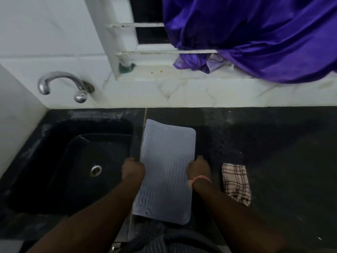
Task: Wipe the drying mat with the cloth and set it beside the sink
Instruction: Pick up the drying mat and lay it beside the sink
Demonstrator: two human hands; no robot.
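Two hands [134,168] [197,168] on drying mat [166,167], lengthwise toward wall.

A pale grey ribbed mat [166,170] lies on the dark counter [273,152], just right of the black sink [73,161]. The left hand [132,168] grips the mat's left edge and the right hand [197,168], a pink band [199,179] at its wrist, grips the right edge. A checked cloth [236,182] lies on the counter just right of the right wrist, apart from the mat. A chrome tap [63,85] juts from the white tiled wall above the sink. A purple curtain [255,37] hangs over the window sill.
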